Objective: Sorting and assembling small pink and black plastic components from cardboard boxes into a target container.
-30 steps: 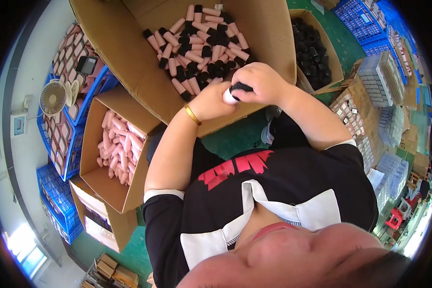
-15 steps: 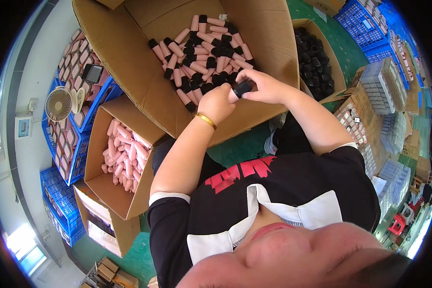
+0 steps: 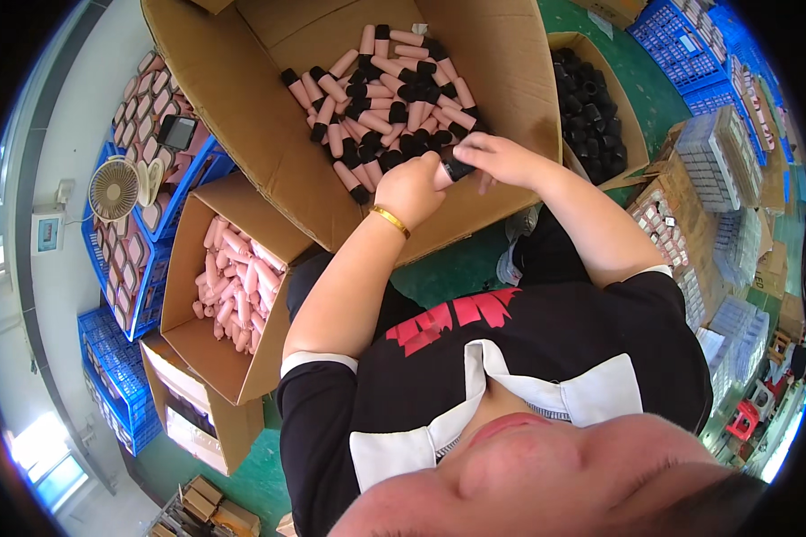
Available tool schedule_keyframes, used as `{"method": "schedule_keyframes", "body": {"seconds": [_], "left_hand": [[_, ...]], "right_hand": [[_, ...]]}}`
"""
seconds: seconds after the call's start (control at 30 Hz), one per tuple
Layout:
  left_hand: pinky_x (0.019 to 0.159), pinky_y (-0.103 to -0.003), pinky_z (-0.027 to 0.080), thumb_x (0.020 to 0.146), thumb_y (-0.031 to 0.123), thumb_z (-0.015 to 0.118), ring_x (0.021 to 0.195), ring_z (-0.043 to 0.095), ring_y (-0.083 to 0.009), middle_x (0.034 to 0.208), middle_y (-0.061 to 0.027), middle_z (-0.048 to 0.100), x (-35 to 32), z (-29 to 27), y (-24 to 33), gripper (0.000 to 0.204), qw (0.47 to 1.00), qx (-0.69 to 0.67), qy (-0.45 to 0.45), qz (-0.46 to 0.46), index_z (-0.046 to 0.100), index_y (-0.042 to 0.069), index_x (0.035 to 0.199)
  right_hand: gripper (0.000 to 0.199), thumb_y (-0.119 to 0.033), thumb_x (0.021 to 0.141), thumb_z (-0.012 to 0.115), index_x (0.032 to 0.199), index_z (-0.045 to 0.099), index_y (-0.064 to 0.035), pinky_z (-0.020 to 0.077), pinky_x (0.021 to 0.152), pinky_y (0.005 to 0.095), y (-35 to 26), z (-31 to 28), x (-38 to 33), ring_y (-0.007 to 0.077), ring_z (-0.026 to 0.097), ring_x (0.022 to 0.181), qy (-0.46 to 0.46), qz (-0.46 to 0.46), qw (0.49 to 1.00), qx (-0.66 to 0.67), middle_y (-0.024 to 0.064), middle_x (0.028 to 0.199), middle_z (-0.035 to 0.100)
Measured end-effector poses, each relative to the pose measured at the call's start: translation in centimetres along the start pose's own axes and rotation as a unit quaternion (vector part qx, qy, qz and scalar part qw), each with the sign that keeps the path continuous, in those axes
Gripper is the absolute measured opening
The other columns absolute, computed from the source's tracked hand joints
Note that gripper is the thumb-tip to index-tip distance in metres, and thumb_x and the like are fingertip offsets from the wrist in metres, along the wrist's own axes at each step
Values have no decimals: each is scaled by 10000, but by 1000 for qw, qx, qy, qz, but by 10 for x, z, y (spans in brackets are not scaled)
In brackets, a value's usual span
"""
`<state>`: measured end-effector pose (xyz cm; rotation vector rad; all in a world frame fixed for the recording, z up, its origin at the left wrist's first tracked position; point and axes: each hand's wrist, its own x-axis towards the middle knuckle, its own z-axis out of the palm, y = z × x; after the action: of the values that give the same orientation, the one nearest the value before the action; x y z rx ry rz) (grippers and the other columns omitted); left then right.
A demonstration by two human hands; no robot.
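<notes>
Over the near edge of the large cardboard box [image 3: 475, 219], my left hand [image 3: 409, 191] is closed round the pink body of a small pink cylinder with a black cap [image 3: 458, 165]. The fingers of my right hand [image 3: 503, 161] are closed on its black cap. Part of the pink body is hidden inside my left hand. Below my hands, the large box holds a heap of similar pink cylinders with black caps [image 3: 381, 89], lying at all angles.
A carton of bare pink cylinders [image 3: 242, 286] stands at the left. Behind my right arm is a carton of loose black caps [image 3: 589, 112]. Blue crates [image 3: 116, 380], a small fan [image 3: 114, 190] and a dark-screened device [image 3: 178, 132] are at far left. Stacked trays [image 3: 725, 148] stand at right.
My right hand's fingers have shifted over the black cap, and more of them now cover it. My left hand keeps its hold on the pink body. The whole view has shifted slightly.
</notes>
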<state>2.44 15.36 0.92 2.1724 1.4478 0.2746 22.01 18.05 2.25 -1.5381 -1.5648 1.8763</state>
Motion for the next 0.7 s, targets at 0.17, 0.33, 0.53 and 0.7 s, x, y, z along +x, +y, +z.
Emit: {"method": "schedule_keyframes", "body": {"seconds": [0.17, 0.33, 0.53, 0.7], "left_hand": [[715, -434, 482, 699, 131, 630, 814, 604, -351, 833, -175, 616, 1, -1, 0, 225, 1000, 8, -27, -13, 514, 51, 874], [718, -435, 482, 701, 138, 629, 816, 604, -353, 834, -176, 618, -1, 2, -3, 228, 1000, -2, -19, -11, 518, 54, 882], [728, -434, 479, 698, 159, 638, 831, 605, -354, 848, -182, 625, 1, 4, -3, 246, 998, -33, -42, -13, 537, 52, 894], [726, -371, 486, 678, 233, 732, 796, 625, -281, 854, -141, 642, -16, -19, -22, 387, 975, -210, 32, -59, 569, 33, 967]], "right_hand": [[373, -338, 866, 574, 1089, 531, -42, 492, 620, 284, 28, -1, 21, 160, 608, 629, -18, -192, 979, -70, 119, 930, 595], [330, -313, 900, 545, 1070, 526, -31, 498, 644, 281, 14, 3, 13, 157, 598, 691, -45, -33, 998, -5, 107, 947, 574], [221, -212, 856, 606, 1002, 561, -53, 468, 706, 257, 17, -10, 12, 113, 568, 767, -23, -138, 983, -116, 43, 914, 584], [295, -76, 746, 664, 1026, 571, -73, 432, 805, 253, -4, -44, -21, 104, 521, 891, 80, -219, 972, 14, 6, 962, 567]]}}
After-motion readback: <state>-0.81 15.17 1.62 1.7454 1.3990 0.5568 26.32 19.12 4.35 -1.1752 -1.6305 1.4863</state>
